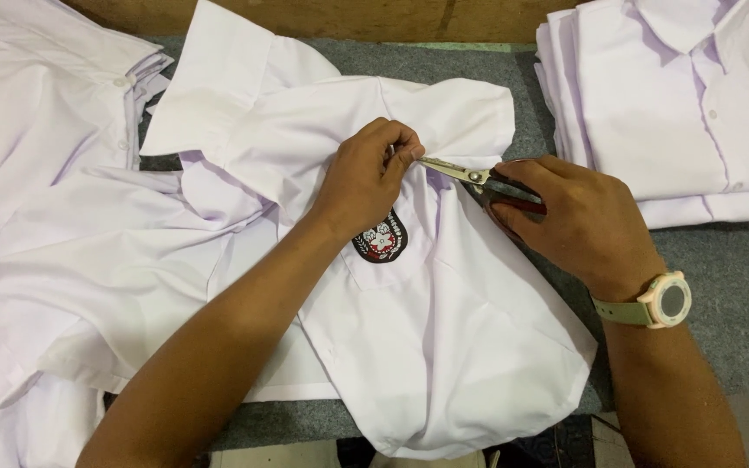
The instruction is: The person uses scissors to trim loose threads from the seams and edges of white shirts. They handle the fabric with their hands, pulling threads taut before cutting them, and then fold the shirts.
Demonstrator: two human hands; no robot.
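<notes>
A white short-sleeved shirt (444,321) lies spread on the grey table cover, with a black, red and white badge (381,240) on its chest pocket. My left hand (366,173) pinches the shirt cloth just above the badge. My right hand (569,217) grips a pair of scissors (470,176) by dark handles. The metal blades point left, and their tips meet my left fingertips. A pale wristwatch (662,301) sits on my right wrist.
A folded stack of white shirts (678,113) rests at the right, one with a red patch on its sleeve. More loose white shirts (36,173) pile up at the left. Grey felt cover (739,277) shows at the right; a wooden edge runs along the back.
</notes>
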